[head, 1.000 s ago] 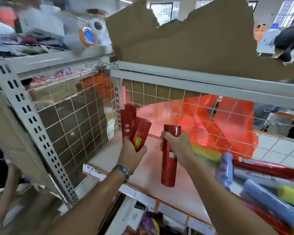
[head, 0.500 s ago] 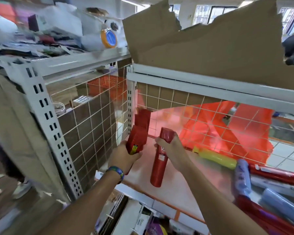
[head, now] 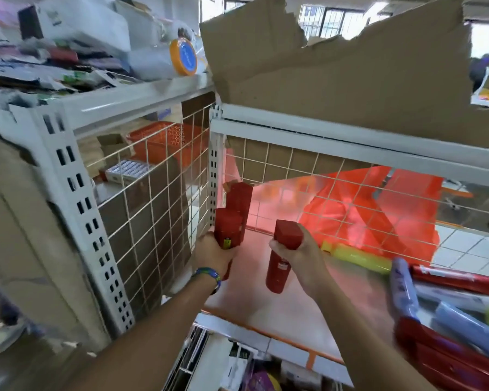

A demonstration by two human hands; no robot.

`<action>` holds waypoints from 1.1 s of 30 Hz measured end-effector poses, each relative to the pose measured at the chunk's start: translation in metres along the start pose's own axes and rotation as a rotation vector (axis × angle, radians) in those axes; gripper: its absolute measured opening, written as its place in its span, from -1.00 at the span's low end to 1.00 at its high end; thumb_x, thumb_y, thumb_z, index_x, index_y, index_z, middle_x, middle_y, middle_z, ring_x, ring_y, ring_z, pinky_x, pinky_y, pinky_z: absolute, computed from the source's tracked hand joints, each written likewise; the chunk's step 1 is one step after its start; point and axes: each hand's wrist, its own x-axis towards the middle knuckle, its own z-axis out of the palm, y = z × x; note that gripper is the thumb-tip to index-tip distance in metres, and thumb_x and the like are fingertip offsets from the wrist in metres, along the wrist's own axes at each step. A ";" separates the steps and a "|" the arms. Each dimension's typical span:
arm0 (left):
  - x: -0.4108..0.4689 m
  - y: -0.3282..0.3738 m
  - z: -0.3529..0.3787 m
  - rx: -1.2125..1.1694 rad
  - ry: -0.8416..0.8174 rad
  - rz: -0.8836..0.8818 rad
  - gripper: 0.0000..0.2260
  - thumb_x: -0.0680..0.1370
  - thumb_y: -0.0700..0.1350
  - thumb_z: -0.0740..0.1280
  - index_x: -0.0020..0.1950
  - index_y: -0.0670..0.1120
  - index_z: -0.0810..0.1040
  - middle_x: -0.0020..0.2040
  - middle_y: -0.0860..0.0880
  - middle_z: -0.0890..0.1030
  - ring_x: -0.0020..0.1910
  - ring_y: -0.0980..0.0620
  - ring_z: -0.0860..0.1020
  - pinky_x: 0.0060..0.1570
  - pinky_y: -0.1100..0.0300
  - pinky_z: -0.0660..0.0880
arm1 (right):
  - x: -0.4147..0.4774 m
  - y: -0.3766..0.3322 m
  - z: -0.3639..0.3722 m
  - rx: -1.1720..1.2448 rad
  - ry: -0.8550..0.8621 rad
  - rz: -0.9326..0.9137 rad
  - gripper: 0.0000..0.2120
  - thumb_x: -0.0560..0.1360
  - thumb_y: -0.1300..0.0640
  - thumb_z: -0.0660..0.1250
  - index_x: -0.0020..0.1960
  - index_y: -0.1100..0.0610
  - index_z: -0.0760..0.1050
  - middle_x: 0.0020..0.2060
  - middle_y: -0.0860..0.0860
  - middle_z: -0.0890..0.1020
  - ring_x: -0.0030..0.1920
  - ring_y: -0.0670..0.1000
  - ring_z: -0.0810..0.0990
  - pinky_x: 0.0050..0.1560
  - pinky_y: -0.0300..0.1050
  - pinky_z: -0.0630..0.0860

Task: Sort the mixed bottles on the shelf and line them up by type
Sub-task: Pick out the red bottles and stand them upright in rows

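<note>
My left hand [head: 213, 253] grips a red bottle [head: 228, 230] near the shelf's far left corner, right in front of another red bottle [head: 239, 199] standing against the wire mesh. My right hand [head: 299, 253] grips a third red bottle [head: 278, 270] by its top, holding it upright over the white shelf board [head: 308, 309]. A yellow bottle [head: 356, 257] lies on its side by the back mesh. At the right lie mixed bottles: a blue one [head: 401, 286], a red one [head: 458, 279] and several more.
Wire mesh panels [head: 158, 210] close the shelf's left side and back. A white perforated post [head: 82, 204] stands at the left. Torn cardboard [head: 336, 71] sits on the upper shelf, an orange plastic bag [head: 378, 218] hangs behind the mesh, and packaged goods fill the lower shelf [head: 237, 362].
My left hand has carried its red bottle back toward the left corner, close to the standing one. The bottle in my right hand shifted left, and the view panned right.
</note>
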 end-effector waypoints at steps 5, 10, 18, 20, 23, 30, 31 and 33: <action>0.011 0.001 0.019 -0.054 0.021 -0.049 -0.66 0.31 0.03 0.55 -0.04 -0.11 0.59 -0.17 -0.04 0.65 -0.24 -0.02 0.61 -0.28 0.24 0.48 | 0.003 0.004 -0.008 0.022 -0.002 0.000 -0.67 0.41 0.32 0.49 0.12 0.14 0.51 -0.21 -0.02 0.59 -0.26 -0.12 0.55 -0.28 -0.31 0.50; 0.021 0.006 0.030 -0.050 0.060 -0.050 -0.67 0.33 0.03 0.54 -0.05 -0.12 0.57 -0.16 -0.05 0.66 -0.30 0.02 0.55 -0.30 0.27 0.43 | 0.007 0.007 -0.018 -0.021 -0.031 -0.033 -0.66 0.39 0.29 0.51 0.11 0.10 0.54 -0.20 -0.03 0.61 -0.21 -0.09 0.56 -0.16 -0.28 0.49; 0.027 0.006 0.039 0.035 0.106 -0.078 -0.56 0.31 0.10 0.55 0.02 -0.11 0.52 -0.06 -0.06 0.60 -0.25 0.02 0.53 -0.23 0.20 0.54 | 0.009 0.008 -0.027 -0.017 -0.108 -0.006 -0.63 0.38 0.33 0.51 0.12 0.08 0.55 -0.16 -0.02 0.63 -0.19 -0.11 0.58 -0.14 -0.31 0.50; 0.026 0.007 0.040 0.040 0.118 -0.079 -0.55 0.31 0.11 0.54 0.03 -0.11 0.51 -0.04 -0.07 0.59 -0.21 -0.01 0.56 -0.15 0.13 0.59 | 0.009 0.007 -0.026 -0.023 -0.129 -0.003 -0.62 0.38 0.36 0.50 0.11 0.06 0.55 -0.17 -0.02 0.63 -0.23 -0.15 0.58 -0.18 -0.33 0.50; 0.026 0.006 0.042 0.045 0.131 -0.069 -0.52 0.30 0.15 0.53 0.05 -0.08 0.49 -0.02 -0.06 0.58 -0.14 -0.04 0.61 -0.11 0.05 0.62 | 0.009 0.007 -0.024 -0.013 -0.144 0.011 -0.61 0.37 0.41 0.48 0.11 0.09 0.56 -0.19 -0.02 0.63 -0.26 -0.18 0.59 -0.23 -0.30 0.53; 0.026 -0.004 0.044 0.020 0.109 -0.029 -0.45 0.29 0.16 0.53 0.13 -0.07 0.48 0.03 -0.06 0.58 -0.04 -0.07 0.60 -0.06 0.01 0.60 | 0.012 0.017 -0.021 0.001 -0.185 0.040 -0.58 0.39 0.42 0.47 0.12 0.03 0.53 -0.16 -0.01 0.64 -0.17 -0.05 0.62 -0.16 0.01 0.61; 0.024 -0.005 0.043 0.002 0.108 -0.027 -0.41 0.29 0.14 0.54 0.20 -0.10 0.46 0.07 -0.09 0.57 0.02 -0.10 0.59 -0.01 -0.01 0.58 | 0.013 0.017 -0.019 0.007 -0.196 0.050 -0.58 0.40 0.41 0.46 0.13 0.03 0.52 -0.15 0.01 0.63 -0.18 -0.04 0.63 -0.19 0.05 0.61; 0.021 -0.007 0.040 -0.035 0.106 -0.032 -0.31 0.30 0.07 0.56 0.32 -0.15 0.40 0.18 -0.14 0.52 0.14 -0.14 0.54 0.11 -0.04 0.54 | 0.015 0.019 -0.015 -0.004 -0.194 0.050 -0.58 0.40 0.40 0.47 0.15 0.05 0.51 -0.14 0.03 0.64 -0.18 -0.03 0.64 -0.22 0.08 0.62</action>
